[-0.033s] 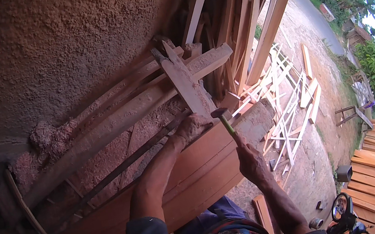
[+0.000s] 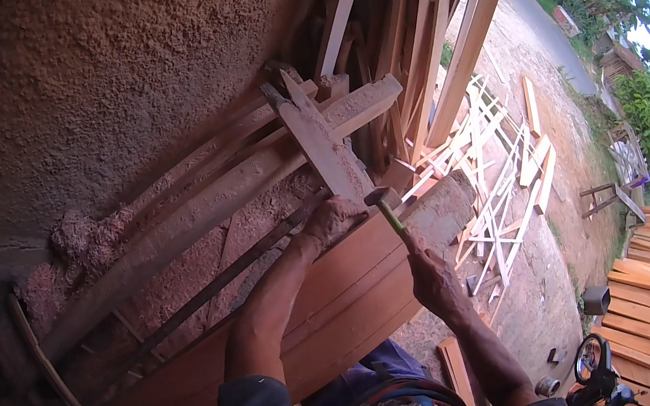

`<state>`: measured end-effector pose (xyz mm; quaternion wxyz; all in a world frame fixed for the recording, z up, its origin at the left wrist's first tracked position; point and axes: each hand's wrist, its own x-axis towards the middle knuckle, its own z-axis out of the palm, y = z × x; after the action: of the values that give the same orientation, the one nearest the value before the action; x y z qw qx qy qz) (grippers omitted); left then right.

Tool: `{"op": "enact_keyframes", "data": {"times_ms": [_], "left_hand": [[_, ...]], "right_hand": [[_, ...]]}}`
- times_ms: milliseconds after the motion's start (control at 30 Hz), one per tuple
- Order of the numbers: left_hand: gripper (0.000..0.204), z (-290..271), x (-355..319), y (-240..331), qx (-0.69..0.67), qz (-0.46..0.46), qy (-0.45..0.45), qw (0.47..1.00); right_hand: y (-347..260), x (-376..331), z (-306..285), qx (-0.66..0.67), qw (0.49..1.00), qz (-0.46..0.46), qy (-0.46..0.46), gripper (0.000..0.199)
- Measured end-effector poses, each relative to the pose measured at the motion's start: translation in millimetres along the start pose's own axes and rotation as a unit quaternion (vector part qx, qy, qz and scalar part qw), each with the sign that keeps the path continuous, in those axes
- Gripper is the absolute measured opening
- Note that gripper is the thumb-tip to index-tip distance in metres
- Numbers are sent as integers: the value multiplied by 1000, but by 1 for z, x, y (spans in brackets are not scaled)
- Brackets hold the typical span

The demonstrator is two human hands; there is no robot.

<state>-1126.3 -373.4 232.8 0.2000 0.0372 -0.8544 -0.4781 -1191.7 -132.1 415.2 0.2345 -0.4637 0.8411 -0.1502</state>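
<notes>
Clamped around the green handle of a hammer (image 2: 390,217), my right hand (image 2: 436,281) keeps its fingers wrapped together, and the dark hammer head sits just beyond the near end of a pale plank (image 2: 322,147). That hammer is above the right end of a long reddish board (image 2: 341,291), which slants across in front of my body. Bent at the elbow, my right arm reaches up from the lower edge. My left hand (image 2: 335,220) rests at the board's far edge, close to the hammer head, its fingers curled; I cannot tell whether they pinch anything.

Past the board, a dark bar (image 2: 243,278) and a thick beam (image 2: 251,179) run slantwise, and the gap between them holds wood shavings (image 2: 177,303). More lie heaped near the rough wall (image 2: 120,74). Tall timbers (image 2: 435,36) lean beyond the pale plank. To the right, thin strips (image 2: 488,191) lie tangled on the ground, with a motorbike (image 2: 596,373) nearer me.
</notes>
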Motion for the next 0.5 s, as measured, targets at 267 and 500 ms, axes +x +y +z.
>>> {"op": "enact_keyframes", "data": {"times_ms": [267, 500], "left_hand": [[18, -1, 3, -3, -8, 29, 20, 999], [21, -5, -5, -4, 3, -11, -18, 1000]], "right_hand": [[2, -1, 4, 35, 998, -23, 45, 68], [1, 1, 14, 40, 993, -52, 97, 63]]}}
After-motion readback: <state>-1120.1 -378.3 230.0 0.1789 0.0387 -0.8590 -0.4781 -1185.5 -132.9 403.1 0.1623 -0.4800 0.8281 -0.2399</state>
